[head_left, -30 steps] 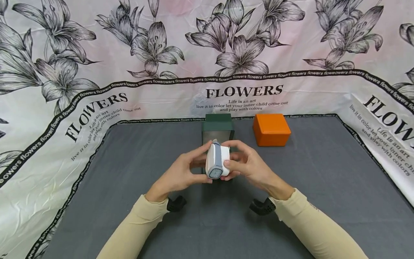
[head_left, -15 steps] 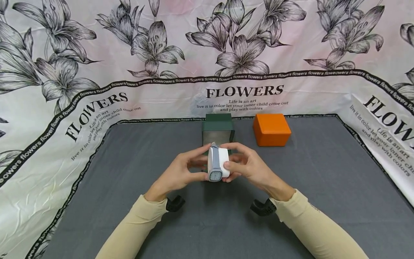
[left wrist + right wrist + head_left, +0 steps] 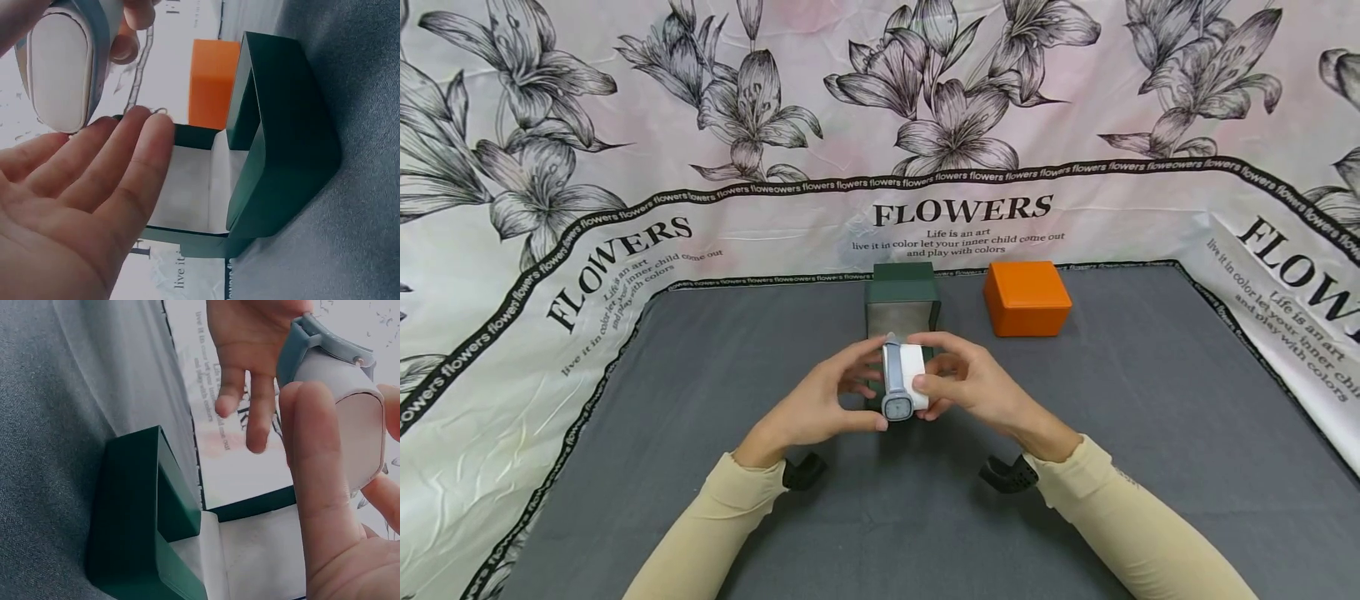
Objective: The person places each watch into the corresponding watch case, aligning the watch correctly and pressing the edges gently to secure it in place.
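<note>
A wristwatch (image 3: pixel 897 407) with a blue-grey strap is wrapped round a white cushion (image 3: pixel 913 372). My right hand (image 3: pixel 977 390) pinches the cushion from the right, thumb on its near side. On the other side, my left hand (image 3: pixel 820 402) has its fingers extended loosely about the watch; its fingertips are close to the strap, and whether they touch is hard to tell. In the left wrist view, the cushion's pale oval end (image 3: pixel 59 75) faces the open palm. Below and beyond the hands stands an opened dark green box (image 3: pixel 902 283) with a whitish lining (image 3: pixel 262 556), partly hidden by them.
An orange box (image 3: pixel 1028 300) sits to the right of the green one, near the back edge. Dark grey cloth (image 3: pixel 760 333) covers the table. Behind it hangs a white curtain (image 3: pixel 820 225) printed with flowers and lettering.
The watch has turned a little so its dial faces me more and sits slightly lower. The left fingers have spread somewhat away from it, while the right hand keeps its grip.
</note>
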Demonstrator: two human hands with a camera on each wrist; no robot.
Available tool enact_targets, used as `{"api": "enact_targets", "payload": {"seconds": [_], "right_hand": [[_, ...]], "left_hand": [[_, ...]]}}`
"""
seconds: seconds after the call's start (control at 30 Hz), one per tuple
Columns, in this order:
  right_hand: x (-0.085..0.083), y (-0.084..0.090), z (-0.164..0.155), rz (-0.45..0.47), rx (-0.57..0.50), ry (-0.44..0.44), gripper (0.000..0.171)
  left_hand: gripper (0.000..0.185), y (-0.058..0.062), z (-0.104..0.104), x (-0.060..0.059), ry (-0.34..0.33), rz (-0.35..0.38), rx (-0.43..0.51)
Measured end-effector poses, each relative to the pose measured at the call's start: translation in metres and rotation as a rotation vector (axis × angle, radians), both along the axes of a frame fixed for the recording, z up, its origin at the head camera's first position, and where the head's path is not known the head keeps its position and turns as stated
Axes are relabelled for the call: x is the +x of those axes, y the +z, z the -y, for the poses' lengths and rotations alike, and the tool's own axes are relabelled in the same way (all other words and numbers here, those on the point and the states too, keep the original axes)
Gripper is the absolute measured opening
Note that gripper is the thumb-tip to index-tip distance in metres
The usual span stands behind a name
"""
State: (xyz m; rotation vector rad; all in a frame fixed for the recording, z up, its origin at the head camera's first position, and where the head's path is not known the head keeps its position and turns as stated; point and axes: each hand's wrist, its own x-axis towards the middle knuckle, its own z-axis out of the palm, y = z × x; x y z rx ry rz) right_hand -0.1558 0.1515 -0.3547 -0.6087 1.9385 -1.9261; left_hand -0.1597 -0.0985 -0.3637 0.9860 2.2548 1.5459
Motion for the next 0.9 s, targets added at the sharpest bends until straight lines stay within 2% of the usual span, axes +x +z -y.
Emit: {"api": "enact_targets", "payload": {"seconds": [0.27,0.6,0.9], "right_hand": [[0.001,-0.001,0.000,-0.050,0.018,0.013,0.056],[0.002,-0.003,0.004,-0.102,0.012,0.049,0.058],[0.001,-0.004,0.002,-0.155,0.085,0.029,0.055]], "left_hand": [[0.087,-0.001,0.001,0.001,0.016,0.037,0.068],[0.088,-0.003,-0.004,0.003,0.014,0.055,0.142],[0.082,0.017,-0.009,0.015,0.028,0.021,0.162]]}}
